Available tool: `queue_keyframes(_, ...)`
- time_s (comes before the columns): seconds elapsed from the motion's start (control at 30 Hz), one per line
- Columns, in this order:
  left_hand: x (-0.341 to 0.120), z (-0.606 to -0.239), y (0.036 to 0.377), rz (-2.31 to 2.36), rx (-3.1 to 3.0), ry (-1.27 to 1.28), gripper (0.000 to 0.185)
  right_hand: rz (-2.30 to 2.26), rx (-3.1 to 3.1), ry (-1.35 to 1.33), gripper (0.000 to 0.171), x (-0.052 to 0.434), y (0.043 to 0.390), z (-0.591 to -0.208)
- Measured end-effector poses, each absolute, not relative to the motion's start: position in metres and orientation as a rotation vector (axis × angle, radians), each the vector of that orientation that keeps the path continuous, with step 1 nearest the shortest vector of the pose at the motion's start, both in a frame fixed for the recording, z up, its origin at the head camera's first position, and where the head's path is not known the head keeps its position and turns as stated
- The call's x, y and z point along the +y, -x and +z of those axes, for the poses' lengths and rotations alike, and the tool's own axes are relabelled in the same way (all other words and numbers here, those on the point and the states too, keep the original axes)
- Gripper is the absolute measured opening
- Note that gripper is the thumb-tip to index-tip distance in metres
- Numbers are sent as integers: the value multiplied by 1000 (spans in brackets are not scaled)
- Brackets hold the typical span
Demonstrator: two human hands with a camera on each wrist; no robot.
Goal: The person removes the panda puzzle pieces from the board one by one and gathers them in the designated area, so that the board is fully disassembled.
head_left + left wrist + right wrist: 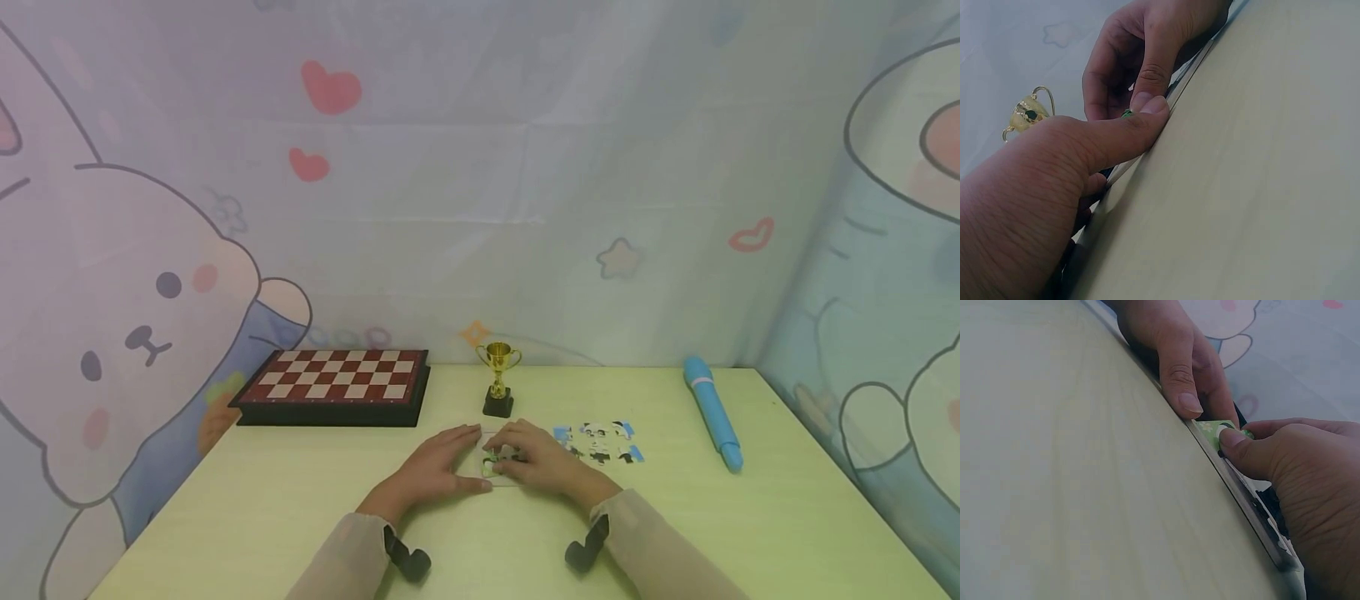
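Observation:
A shallow puzzle tray (507,482) lies on the table between both hands. My left hand (435,468) rests at its left side, thumb straight along the near edge and fingers reaching toward the far edge. With thumb and forefinger, my right hand (543,457) pinches a green puzzle piece (1210,430) at the tray's near left corner. In the right wrist view the thumb covers part of that piece. Loose puzzle pieces (598,448), in blue, white and black, lie just right of the right hand. The right hand hides much of the tray's inside.
Behind the tray stands a small gold trophy cup (498,400) on a black base. A red and white checkered board box (330,412) sits at the back left. To the right lies a blue microphone-shaped stick (716,417). A printed cloth (525,183) hangs behind the table.

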State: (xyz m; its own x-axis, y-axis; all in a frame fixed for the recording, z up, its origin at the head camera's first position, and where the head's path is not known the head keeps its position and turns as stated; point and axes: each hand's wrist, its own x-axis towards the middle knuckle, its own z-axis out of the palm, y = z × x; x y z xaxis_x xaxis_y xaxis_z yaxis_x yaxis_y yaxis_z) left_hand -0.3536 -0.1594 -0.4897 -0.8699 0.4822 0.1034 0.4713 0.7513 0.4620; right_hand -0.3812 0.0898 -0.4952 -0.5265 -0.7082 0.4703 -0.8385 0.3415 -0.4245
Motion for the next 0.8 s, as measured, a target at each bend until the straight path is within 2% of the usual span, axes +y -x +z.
queue_keyframes(0.27, -160, -488, 354, 763, 2923, -806, 95, 1004, -2384, -1395, 32, 90, 382, -495)
queue_keyframes(0.8, -159, -487, 354, 752, 2925, -812, 95, 1168, -2458, -1316, 23, 99, 382, -492)
